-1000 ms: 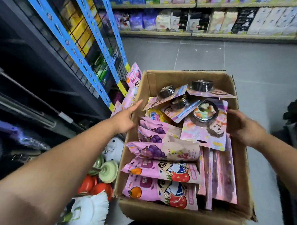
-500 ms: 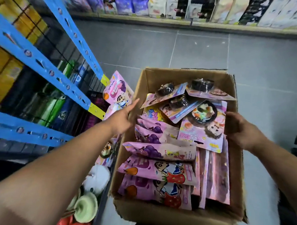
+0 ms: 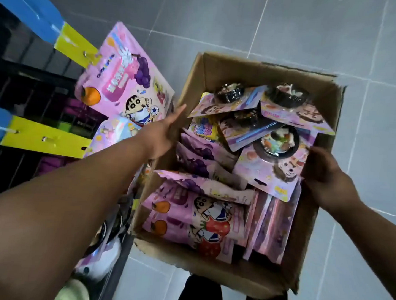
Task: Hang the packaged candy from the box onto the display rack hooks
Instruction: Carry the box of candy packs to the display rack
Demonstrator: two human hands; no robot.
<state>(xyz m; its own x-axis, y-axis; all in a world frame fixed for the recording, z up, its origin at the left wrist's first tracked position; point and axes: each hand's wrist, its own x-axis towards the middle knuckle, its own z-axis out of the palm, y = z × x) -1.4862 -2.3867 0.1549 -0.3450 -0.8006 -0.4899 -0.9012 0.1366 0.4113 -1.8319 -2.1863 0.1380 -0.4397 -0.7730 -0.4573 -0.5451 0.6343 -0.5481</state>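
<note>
An open cardboard box (image 3: 310, 254) sits on the floor, filled with several pink candy packs (image 3: 190, 223) and carded candy with black cups (image 3: 275, 143). My left hand (image 3: 164, 133) rests flat against the box's left wall near its top edge, fingers extended. My right hand (image 3: 324, 174) grips the box's right wall, fingers hidden inside the rim. On the left, a pink candy pack (image 3: 125, 86) hangs from a hook on the rack's yellow-tipped blue arm (image 3: 72, 46). A second pack (image 3: 117, 131) hangs from the lower arm (image 3: 42, 137).
The dark wire rack (image 3: 26, 94) fills the left side, with plush toys (image 3: 103, 261) low down beside the box. Grey tiled floor (image 3: 286, 29) lies beyond and right of the box. My dark trouser legs (image 3: 198, 293) show at the bottom.
The view has tilted down and closed in on the box and hanging packs; the far shelves have left the frame. Both hands stay on the box's sides.
</note>
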